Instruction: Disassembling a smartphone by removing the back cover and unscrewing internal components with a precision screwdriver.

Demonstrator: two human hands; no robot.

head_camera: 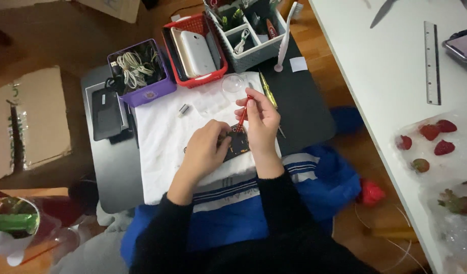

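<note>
Right hand: gripping red screwdriver, tip on dark circuit board. Left hand: pinching board's left edge, on white cloth. Risk: tip slipping off; loosened screws lost beside board.

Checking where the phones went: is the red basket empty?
No, the red basket holds several phones stacked on edge.

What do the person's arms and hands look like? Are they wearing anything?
Both arms are covered by long black sleeves that end at the wrists. The left hand and the right hand are bare: no gloves, and no rings, watch or bracelet can be made out. The fingers look slim. The sleeves are plain, with no pattern or markings visible.
</note>
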